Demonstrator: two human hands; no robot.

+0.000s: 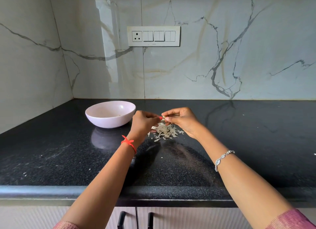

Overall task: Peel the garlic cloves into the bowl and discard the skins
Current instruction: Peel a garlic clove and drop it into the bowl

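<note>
The left grip (143, 122) and right grip (183, 121) both pinch one garlic clove (163, 117) at the fingertips. It is held directly above the skin pile (165, 131), likely so peelings drop there. The bowl (109, 122) waits just left of them for the clove.

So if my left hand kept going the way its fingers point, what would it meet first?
The garlic clove, which the right hand pinches; the left hand points straight at it and seems to pinch it too. Depth is hard to judge.
</note>
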